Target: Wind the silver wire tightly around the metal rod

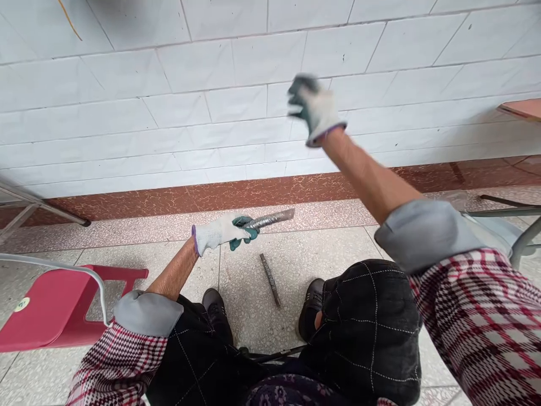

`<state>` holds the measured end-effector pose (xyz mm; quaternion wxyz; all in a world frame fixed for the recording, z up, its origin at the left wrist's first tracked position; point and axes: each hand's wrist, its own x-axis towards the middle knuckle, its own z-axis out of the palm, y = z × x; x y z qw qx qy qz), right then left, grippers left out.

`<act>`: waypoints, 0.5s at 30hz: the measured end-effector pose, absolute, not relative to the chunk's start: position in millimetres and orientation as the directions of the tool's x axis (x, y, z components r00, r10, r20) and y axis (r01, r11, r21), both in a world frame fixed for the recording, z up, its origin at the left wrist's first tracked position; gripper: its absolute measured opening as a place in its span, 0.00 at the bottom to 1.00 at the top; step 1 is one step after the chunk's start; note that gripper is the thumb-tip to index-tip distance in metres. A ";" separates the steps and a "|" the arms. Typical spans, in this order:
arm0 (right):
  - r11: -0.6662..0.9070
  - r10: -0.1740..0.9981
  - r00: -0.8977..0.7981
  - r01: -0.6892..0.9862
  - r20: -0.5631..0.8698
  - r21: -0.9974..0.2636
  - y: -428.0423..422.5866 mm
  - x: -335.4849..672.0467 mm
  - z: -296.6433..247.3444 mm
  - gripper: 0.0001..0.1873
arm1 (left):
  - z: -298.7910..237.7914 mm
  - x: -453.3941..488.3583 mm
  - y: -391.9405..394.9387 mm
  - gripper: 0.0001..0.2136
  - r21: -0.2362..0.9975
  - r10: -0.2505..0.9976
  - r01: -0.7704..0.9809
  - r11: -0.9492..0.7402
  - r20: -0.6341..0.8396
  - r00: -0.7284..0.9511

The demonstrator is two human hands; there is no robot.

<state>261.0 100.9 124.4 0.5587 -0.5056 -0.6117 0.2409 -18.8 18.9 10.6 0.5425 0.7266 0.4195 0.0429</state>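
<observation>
A person's gloved left hand (pixel 230 228) grasps a bar (pixel 273 219) bound in silvery winding, holding it above the floor (pixel 329 248) near the foot of a white tiled wall (pixel 236 73). The bar's long axis runs mostly sideways across the view, nearly in line with the brown baseboard (pixel 211 192) but slanting a little more steeply. Its bare, dull, flattened end points right, away from the palm, and sits slightly higher in view than the end inside the glove. The fingers are closed around that near end, which they hide.

The right hand (pixel 316 107), also gloved, is raised before the tiles, well apart from the bar. Blurred, its fingers are bent and parted, with nothing seen in their grasp.

Below, a second bar (pixel 269 279) lies on the floor between two dark shoes (pixel 217 307). Its long axis runs roughly from the wall toward the wearer, the near end angled to the right.

At left stands a red stool (pixel 46 307), a grey tube (pixel 91 273) curving across it, with metal legs (pixel 63 214) by the wall. Checked sleeves with grey cuffs (pixel 435 231) cover the upper forearms.
</observation>
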 end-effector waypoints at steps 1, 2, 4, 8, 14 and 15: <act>0.391 0.869 0.202 0.280 0.452 -0.877 111.4 266.0 143.8 0.20 | 10.4 -18.3 21.3 0.03 0.833 0.677 0.552 -0.027 -0.391 0.623; 0.402 0.875 0.188 0.233 0.447 -0.885 116.7 269.3 158.5 0.17 | 10.8 -18.4 23.6 0.03 0.838 0.709 0.546 0.005 -0.388 0.589; 0.460 0.875 0.068 0.194 0.480 -0.866 113.0 272.2 170.2 0.12 | 13.0 -19.8 27.6 0.02 0.830 0.783 0.554 0.055 -0.380 0.491; 0.473 0.875 0.052 0.114 0.481 -0.874 74.6 272.1 127.5 0.12 | 17.7 -23.3 31.3 0.00 0.842 0.851 0.527 0.112 -0.355 0.387; -0.008 1.000 -0.001 0.217 -0.008 -0.976 34.4 254.3 11.3 0.22 | 17.7 -18.3 27.5 0.07 0.928 0.735 0.344 0.143 -0.332 0.591; -0.003 0.998 -0.063 0.266 -0.020 -0.964 29.8 246.6 -1.4 0.23 | 16.1 -16.5 27.5 0.09 0.939 0.707 0.319 0.132 -0.315 0.633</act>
